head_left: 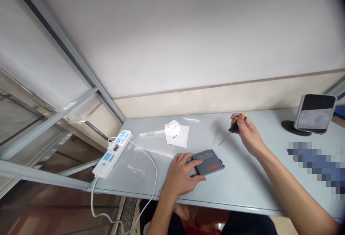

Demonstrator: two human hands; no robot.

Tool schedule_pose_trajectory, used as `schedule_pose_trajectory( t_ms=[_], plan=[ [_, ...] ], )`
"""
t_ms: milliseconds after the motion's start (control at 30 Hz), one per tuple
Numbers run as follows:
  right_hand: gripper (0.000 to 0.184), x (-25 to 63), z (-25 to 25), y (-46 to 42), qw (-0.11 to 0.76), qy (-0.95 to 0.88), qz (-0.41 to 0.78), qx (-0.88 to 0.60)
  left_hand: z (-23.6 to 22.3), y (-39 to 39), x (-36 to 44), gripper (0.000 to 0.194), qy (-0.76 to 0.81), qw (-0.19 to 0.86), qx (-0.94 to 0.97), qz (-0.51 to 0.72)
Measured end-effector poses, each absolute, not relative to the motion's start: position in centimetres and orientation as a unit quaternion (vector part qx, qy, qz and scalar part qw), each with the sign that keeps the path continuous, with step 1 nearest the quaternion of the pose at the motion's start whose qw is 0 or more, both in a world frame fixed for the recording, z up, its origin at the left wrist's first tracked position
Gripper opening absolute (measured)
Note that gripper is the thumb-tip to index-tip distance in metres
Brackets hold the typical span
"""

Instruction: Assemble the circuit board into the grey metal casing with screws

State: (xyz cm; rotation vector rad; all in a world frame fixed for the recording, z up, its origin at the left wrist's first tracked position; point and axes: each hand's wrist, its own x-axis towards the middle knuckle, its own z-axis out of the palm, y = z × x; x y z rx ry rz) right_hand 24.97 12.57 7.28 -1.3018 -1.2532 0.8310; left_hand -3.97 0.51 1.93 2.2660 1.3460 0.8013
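Observation:
A flat dark grey box (208, 161) with orange lettering and a ridged edge lies on the grey table. My left hand (183, 176) grips its left end, thumb on the near side and fingers on the far side. In my right hand (244, 129) is a screwdriver (234, 126) with a black and yellow handle. Its thin shaft points down and left, its tip short of the box's far right corner. Beyond the box, a white sheet of paper (181, 136) carries a few tiny dark pieces, perhaps screws, and a small white rounded case (173, 124).
A white power strip (113, 155) with a plug and white cables lies along the table's left edge by a metal frame (58, 33). A phone (316, 114) stands on a round black stand at the right. A pixelated blue shape (318, 163) lies nearer.

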Motion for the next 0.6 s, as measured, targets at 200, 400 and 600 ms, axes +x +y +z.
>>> schedule_pose_trajectory(
  t_ms=[200, 400, 600],
  plan=[
    [0.058, 20.7, 3.2, 14.2, 0.51, -0.54, 0.452, -0.494, 1.3, 0.8, -3.8, 0.055, 0.515, 0.16, 0.783, 0.311],
    [0.048, 18.3, 1.4, 12.5, 0.46, -0.583, 0.46, -0.486, 1.2, 1.0, -3.7, 0.056, 0.517, 0.143, 0.779, 0.326],
    [0.041, 18.2, 1.0, 12.6, 0.438, -0.59, 0.462, -0.496, 1.0, 1.1, -3.8, 0.058, 0.521, 0.154, 0.768, 0.338]
  ],
)
